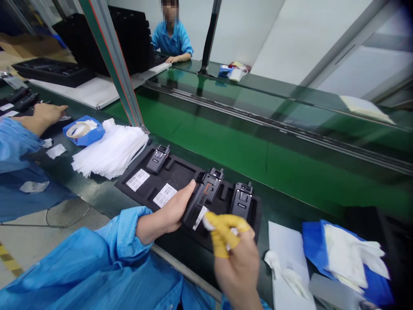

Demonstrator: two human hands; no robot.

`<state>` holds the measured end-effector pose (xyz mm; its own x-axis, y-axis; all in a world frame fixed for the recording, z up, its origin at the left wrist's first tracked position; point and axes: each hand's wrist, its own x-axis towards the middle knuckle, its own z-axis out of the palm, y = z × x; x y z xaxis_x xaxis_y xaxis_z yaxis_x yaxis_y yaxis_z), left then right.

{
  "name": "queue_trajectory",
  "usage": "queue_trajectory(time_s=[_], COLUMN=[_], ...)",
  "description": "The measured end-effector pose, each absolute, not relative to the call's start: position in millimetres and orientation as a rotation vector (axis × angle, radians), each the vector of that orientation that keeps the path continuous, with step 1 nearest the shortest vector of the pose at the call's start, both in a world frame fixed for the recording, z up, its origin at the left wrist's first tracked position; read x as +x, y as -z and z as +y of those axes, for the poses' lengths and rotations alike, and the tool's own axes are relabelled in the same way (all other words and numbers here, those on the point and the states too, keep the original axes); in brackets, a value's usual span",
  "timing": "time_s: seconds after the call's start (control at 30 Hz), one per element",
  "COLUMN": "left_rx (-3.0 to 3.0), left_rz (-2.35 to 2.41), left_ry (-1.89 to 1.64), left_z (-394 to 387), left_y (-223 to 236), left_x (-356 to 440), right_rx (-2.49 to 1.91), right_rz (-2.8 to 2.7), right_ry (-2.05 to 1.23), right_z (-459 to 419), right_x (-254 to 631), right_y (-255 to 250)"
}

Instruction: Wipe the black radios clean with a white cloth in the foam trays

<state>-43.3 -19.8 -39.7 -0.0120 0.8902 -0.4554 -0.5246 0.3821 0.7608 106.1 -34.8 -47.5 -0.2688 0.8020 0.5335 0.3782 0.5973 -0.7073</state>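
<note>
My left hand (pixel 176 207) is wrapped round a black two-way radio (pixel 200 199), which is tilted with its side facing up. An orange button and a white label show on that side. My right hand (pixel 237 245), with yellow finger cots, pinches a small white wipe (pixel 208 221) close to the label. Beneath both hands lies a black foam tray (pixel 180 173). Other radios (pixel 241 200) rest in its slots, one at the far left end and one just behind the held radio. White printed labels (pixel 164 195) lie in the tray's front slots.
A pile of white sheets (pixel 109 148) and a blue box (pixel 84 131) with a tape roll stand to the left, near a co-worker's hand (pixel 47 117). Behind the tray runs a green belt (pixel 226 142). White cloths (pixel 348 254) fill a blue box at right. Another person sits across.
</note>
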Motion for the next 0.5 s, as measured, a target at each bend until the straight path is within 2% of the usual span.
queue_trajectory(time_s=[0.13,0.23,0.37,0.5], left_rx=[0.389,0.386,0.425,0.466], left_rz=[1.057,1.071,1.048,1.045], left_ry=[-1.112,-1.126,-1.174,-1.21], left_z=[-20,-21,-22,-22], left_y=[39,41,42,43], left_x=[-41,-40,-40,-40], right_rx=[-1.164,-1.124,-1.116,-1.044], right_rz=[-1.35,-1.145,-1.233,-1.552], right_ry=[-1.08,-1.297,-1.217,-0.838], right_z=[-14,-11,-20,-30], right_x=[110,103,102,109], right_y=[58,62,60,56])
